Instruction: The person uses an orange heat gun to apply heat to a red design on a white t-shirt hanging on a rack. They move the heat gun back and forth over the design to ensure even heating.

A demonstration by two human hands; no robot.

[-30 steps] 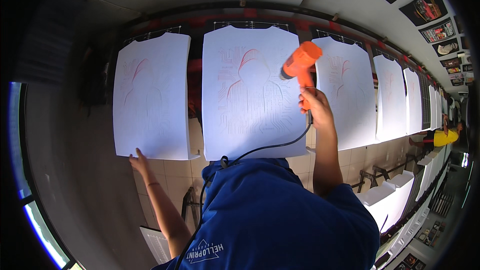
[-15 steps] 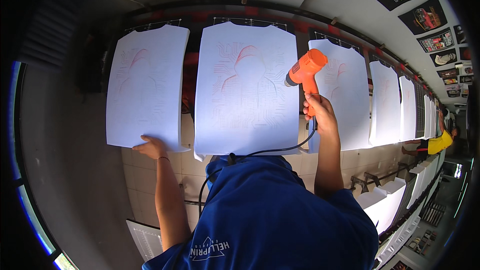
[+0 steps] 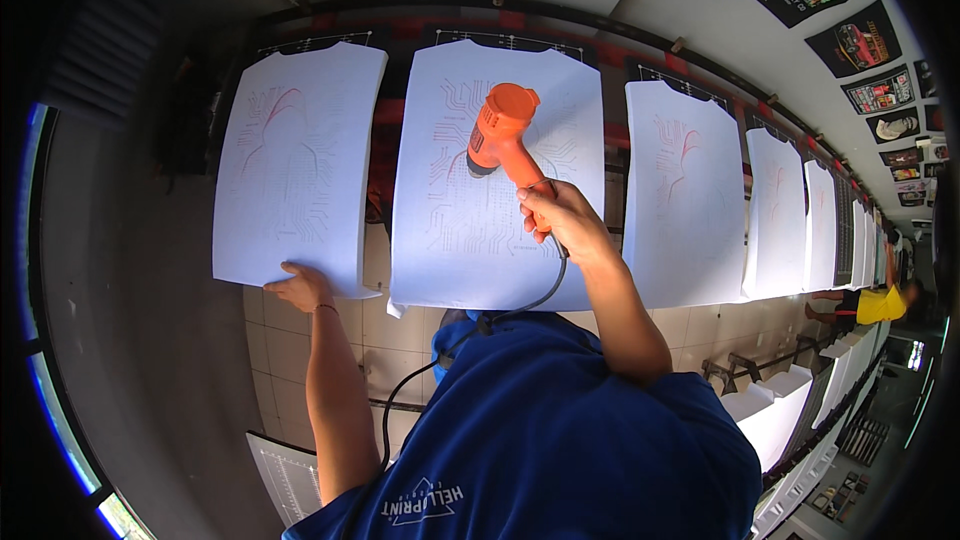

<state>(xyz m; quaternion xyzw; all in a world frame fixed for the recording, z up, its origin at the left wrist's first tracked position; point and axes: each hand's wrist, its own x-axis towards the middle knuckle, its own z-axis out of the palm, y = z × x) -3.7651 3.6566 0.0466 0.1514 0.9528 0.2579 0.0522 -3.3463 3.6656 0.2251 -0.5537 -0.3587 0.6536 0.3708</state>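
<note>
An orange heat gun (image 3: pixel 503 127) with a dark nozzle is in my right hand (image 3: pixel 566 216), the fingers wrapped round its handle. It hangs over a white shirt (image 3: pixel 470 270) printed with fine circuit-like lines and a red outline, and hides part of the print. A black cord runs from the handle down across my front. My left hand (image 3: pixel 300 288) rests at the near edge of the white shirt on the left (image 3: pixel 290 190), thumb and fingers apart. That shirt carries a similar faint print.
More white shirts (image 3: pixel 684 210) lie on boards in a row running off to the right. A dark rail (image 3: pixel 420 4) borders the far side. A person in a yellow top (image 3: pixel 880 305) is far right. Another board (image 3: pixel 285 475) stands at lower left, and tiled floor (image 3: pixel 395 345) shows between.
My right hand has carried the heat gun leftward, from the gap beside the third shirt to over the middle shirt. My left hand stays at the left shirt's edge.
</note>
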